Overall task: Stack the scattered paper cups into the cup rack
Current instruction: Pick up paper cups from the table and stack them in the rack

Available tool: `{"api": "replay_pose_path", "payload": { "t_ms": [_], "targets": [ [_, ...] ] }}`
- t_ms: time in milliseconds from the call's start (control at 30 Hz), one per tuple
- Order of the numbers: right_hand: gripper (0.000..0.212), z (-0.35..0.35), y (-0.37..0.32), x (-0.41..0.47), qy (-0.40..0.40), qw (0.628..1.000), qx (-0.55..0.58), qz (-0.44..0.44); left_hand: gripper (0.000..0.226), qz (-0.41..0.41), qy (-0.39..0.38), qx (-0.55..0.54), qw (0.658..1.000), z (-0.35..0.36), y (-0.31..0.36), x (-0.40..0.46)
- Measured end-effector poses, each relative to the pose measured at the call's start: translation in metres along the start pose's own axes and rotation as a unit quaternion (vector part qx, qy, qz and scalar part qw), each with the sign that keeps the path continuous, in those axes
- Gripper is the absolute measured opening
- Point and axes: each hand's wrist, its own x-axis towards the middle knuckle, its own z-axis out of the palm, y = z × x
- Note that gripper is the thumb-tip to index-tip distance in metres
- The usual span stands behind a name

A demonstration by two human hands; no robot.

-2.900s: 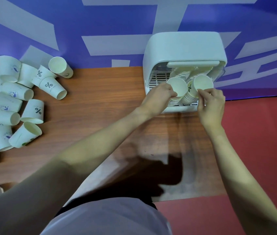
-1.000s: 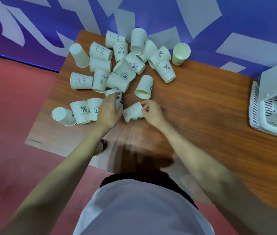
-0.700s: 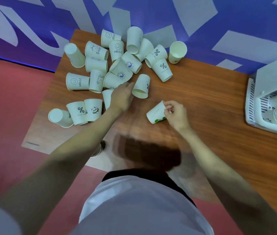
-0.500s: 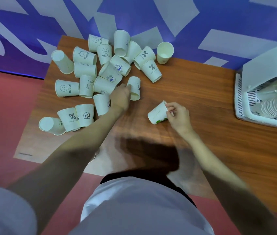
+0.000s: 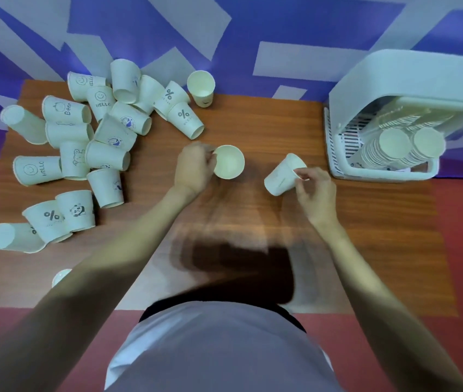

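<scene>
Both hands are now carrying cups away from the heap of scattered white paper cups (image 5: 89, 154) at the frame's left. The left hand (image 5: 193, 168) is pinching the rim of an upward-facing white paper cup (image 5: 229, 162), which it was only reaching for half a second ago. The right hand (image 5: 313, 190) is pinching a tilted white paper cup (image 5: 282, 175), nearing the white plastic cup rack (image 5: 394, 91) at right.

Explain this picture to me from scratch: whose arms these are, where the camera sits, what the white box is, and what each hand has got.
There is no machine here. A person wears a camera on the head, so you look down along both arms at a wooden table. The left hand grips one paper cup, its open mouth facing the camera. The fingers of the right hand pinch the rim of a second cup, tilted. Many loose cups lie scattered at the left. The white box at the right is the cup rack, already holding two stacks of nested cups.
</scene>
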Motion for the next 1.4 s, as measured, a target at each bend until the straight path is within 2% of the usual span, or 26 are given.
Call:
{"api": "replay_pose_path", "payload": {
  "t_ms": [267,400,600,800,967,1133,1267,1400],
  "targets": [
    [0.015,-0.094,0.074,0.007,0.190,0.982,-0.008,-0.002,0.033,0.110,0.030,-0.082,0.990,0.040,0.145,0.019],
    [0.016,-0.135,0.107,0.013,0.283,0.959,-0.018,0.017,0.028,0.169,0.065,-0.114,0.977,0.055,0.220,0.037],
    [0.020,-0.176,0.144,0.034,0.331,0.942,-0.038,0.031,0.023,0.163,0.058,-0.124,0.977,0.082,0.302,0.068],
    [0.020,-0.180,0.172,0.049,0.326,0.944,-0.048,0.014,0.015,0.165,0.031,-0.076,0.983,0.114,0.323,0.073],
    [0.020,-0.170,0.189,0.058,0.292,0.954,-0.069,0.010,0.036,0.152,0.005,-0.065,0.986,0.132,0.317,0.072],
    [0.022,-0.160,0.205,0.063,0.208,0.974,-0.085,0.029,0.029,0.118,-0.058,-0.020,0.991,0.154,0.309,0.070],
    [0.025,-0.152,0.213,0.067,0.131,0.983,-0.119,0.040,0.053,0.107,-0.096,0.026,0.989,0.173,0.300,0.064],
    [0.027,-0.149,0.217,0.072,0.094,0.986,-0.125,0.059,0.060,0.110,-0.085,0.040,0.989,0.182,0.292,0.063]
  ]
}}
